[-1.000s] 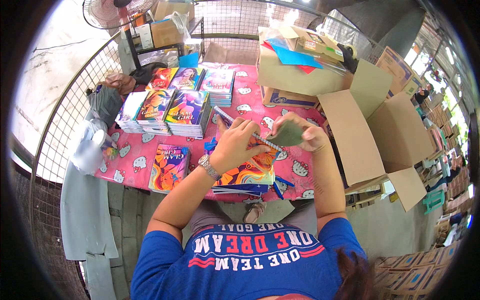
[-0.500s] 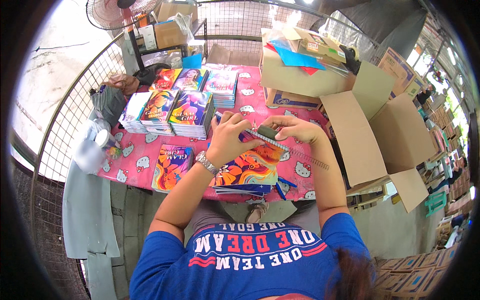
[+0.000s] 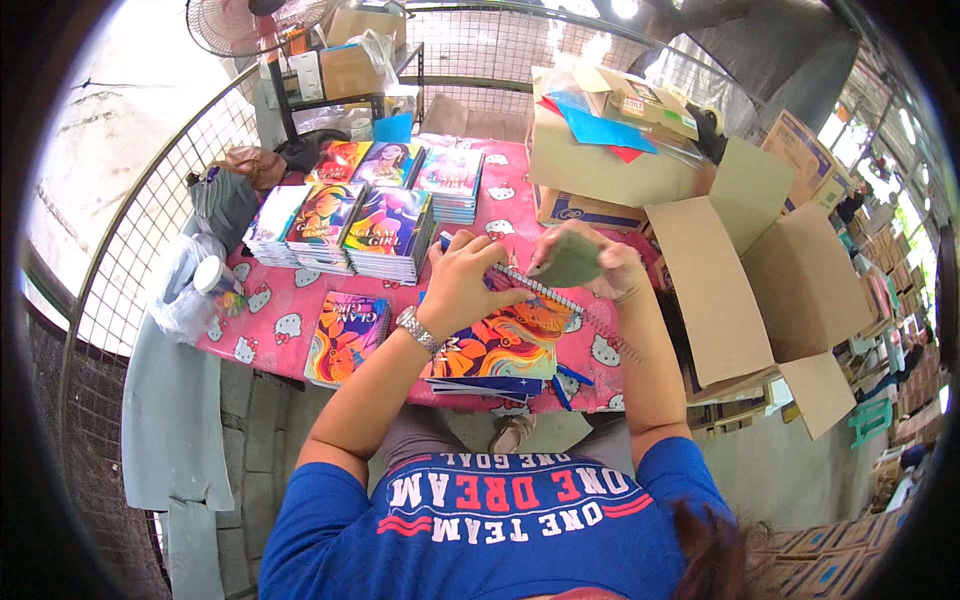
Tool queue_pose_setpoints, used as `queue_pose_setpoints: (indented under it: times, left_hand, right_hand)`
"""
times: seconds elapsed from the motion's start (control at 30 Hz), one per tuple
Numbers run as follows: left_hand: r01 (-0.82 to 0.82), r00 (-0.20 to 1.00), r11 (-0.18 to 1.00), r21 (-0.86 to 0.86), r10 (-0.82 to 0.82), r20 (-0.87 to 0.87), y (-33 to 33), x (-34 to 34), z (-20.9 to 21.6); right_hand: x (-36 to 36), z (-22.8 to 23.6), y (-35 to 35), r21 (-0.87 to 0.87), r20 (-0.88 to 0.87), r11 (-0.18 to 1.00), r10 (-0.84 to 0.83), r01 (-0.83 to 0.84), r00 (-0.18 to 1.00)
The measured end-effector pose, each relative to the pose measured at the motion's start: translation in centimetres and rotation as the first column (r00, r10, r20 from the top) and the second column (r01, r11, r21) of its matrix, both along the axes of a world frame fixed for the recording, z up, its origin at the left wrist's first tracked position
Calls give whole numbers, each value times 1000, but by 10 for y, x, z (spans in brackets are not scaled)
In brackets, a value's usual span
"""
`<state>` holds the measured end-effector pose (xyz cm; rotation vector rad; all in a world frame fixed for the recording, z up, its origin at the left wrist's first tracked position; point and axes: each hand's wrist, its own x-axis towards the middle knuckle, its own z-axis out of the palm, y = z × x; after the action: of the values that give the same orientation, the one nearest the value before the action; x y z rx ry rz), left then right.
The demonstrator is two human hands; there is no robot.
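Note:
My left hand (image 3: 468, 285) grips a colourful notebook (image 3: 545, 300), its fingers and thumb closed around the punched edge. A spiral coil (image 3: 612, 338) runs along that edge, and its loose end sticks out to the right below my right wrist. My right hand (image 3: 618, 265) holds a flat dark green pad (image 3: 566, 260) just above the coil; its material is unclear. Under the notebook lies a pile of brightly printed covers (image 3: 490, 355). To the left of my left wrist is a spiral notebook (image 3: 347, 335) with a similar cover. A blue-handled tool (image 3: 563, 388) rests right of the pile.
Several stacks of printed notebooks (image 3: 385, 230) stand on the pink tablecloth (image 3: 497, 190) at the back left. An open cardboard box (image 3: 715, 290) is on the right, with another carton (image 3: 590, 150) behind it. A white cup (image 3: 211, 275) sits by the left edge.
My right hand has lifted off the coil and turned, so the green pad's broad face now shows. My left hand keeps its grip on the notebook.

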<state>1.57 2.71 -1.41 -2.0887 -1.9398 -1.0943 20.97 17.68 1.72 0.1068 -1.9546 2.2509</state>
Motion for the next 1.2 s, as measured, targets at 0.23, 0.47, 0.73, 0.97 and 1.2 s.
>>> queue_pose_setpoints:
  times: [0.23,0.47,0.73,0.97,1.2]
  left_hand:
    - [12,999,1000,-19,-11,39,1,-6,-2]
    - [43,995,999,23,-44,84,2,-17,-3]
    - [200,933,980,-21,-184,310,2,-54,-1]
    - [153,963,988,-17,-145,228,4,-57,-5]
    - [177,910,982,-71,-136,391,3,-61,-7]
  right_hand:
    - [-7,-1,3,-37,42,997,-64,66,997]
    - [-25,1,4,-75,-64,996,46,-51,997]
    - [-46,-5,20,43,35,997,65,-67,997]
    - [-51,-2,15,221,257,973,-126,68,958]
    - [-62,-5,22,362,292,931,-152,38,944]
